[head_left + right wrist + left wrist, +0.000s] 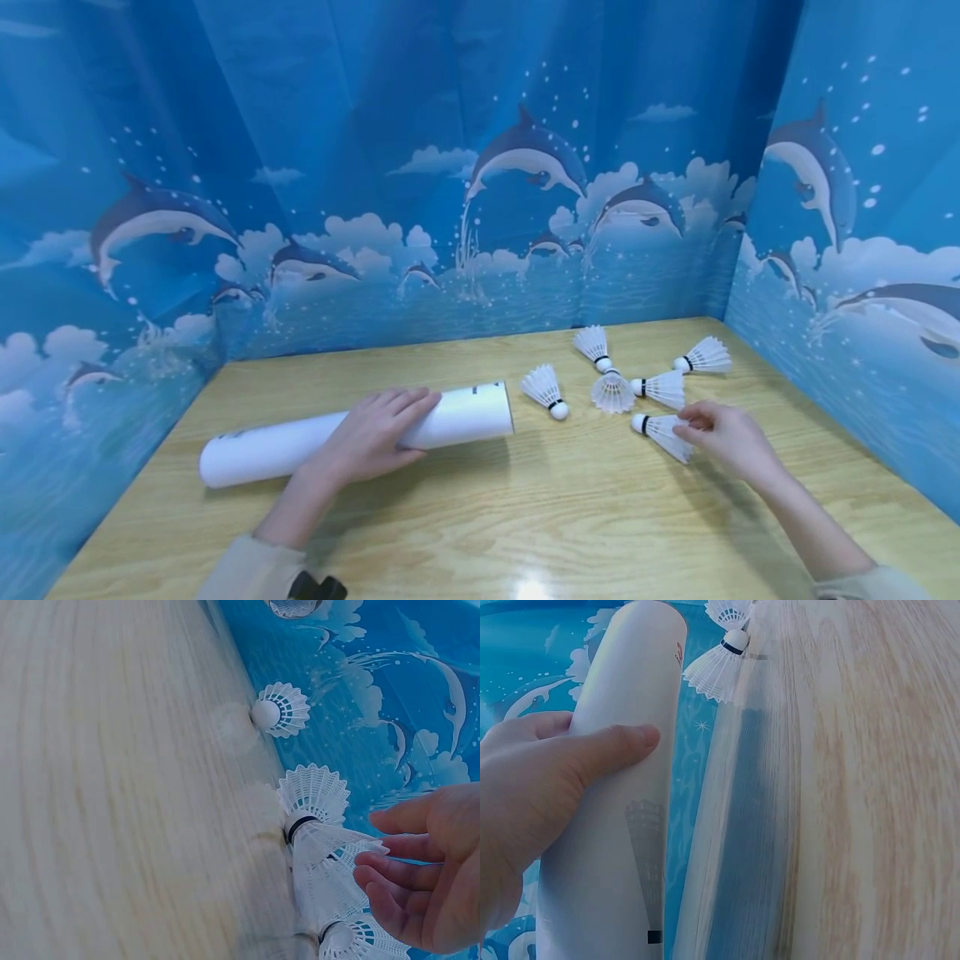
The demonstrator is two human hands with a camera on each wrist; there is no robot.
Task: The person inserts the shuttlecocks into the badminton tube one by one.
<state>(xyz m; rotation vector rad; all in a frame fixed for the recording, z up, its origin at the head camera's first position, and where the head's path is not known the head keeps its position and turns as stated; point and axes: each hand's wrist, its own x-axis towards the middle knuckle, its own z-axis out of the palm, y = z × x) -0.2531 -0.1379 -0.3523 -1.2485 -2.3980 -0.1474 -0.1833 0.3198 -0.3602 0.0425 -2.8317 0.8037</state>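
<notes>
A long white tube (465, 417) lies across the left half of the table, its right end raised over a shadow. My left hand (382, 433) grips it near the middle; in the left wrist view the thumb (630, 742) lies along its side, above a grey printed shuttlecock. At the right, my right hand (723, 437) is at the skirt of the nearest white shuttlecock (663, 435), which has a black band and a round white tip. In the right wrist view its skirt edge (360, 841) reaches between thumb and fingers, which stand apart.
Several more shuttlecocks lie close by: one (660, 389) just behind, one (703, 356) at the right rear, one (613, 396) with its skirt facing forward, one (592, 343) behind that, and one (545, 390) nearer the tube. A blue dolphin-print curtain (375, 208) borders the wooden table (525, 508).
</notes>
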